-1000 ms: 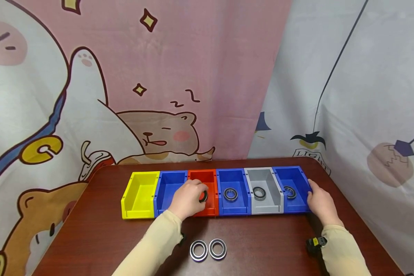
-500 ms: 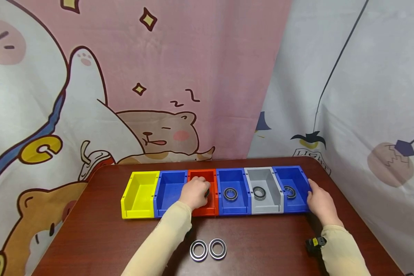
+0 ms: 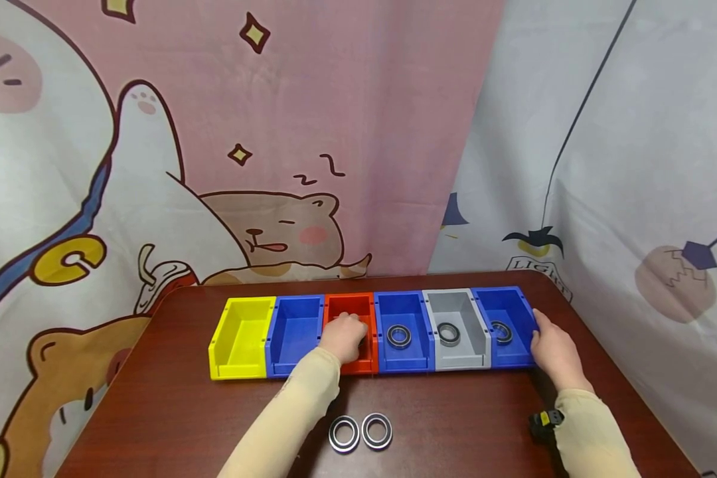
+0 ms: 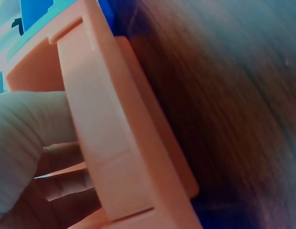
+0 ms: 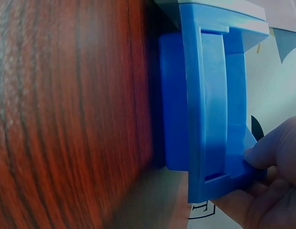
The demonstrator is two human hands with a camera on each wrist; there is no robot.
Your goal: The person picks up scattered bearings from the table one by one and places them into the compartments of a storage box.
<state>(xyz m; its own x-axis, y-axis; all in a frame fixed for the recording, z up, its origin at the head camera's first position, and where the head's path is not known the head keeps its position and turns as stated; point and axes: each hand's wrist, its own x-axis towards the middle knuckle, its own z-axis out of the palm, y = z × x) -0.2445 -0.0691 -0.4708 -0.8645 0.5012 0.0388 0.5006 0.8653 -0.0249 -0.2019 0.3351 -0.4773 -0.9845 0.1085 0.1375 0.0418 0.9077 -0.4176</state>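
Observation:
My left hand reaches down into the red bin, third from the left in the row. In the left wrist view the thumb and fingers dip behind the bin's front wall; their tips are hidden. I cannot tell whether they still hold the bearing seen earlier. At the row's right end my right hand grips the side wall of the blue bin, thumb on the inside and fingers on the outside. A ball bearing lies in that end bin.
Single bearings lie in the grey bin and the middle blue bin. Two bearings, one the left bearing, lie on the brown table before the row. A yellow bin and another blue bin stand at left. A printed curtain hangs behind.
My left hand has moved right and down into the red bin; the bearing visible at its fingertips earlier is hidden now. My right hand has stayed on the end bin.

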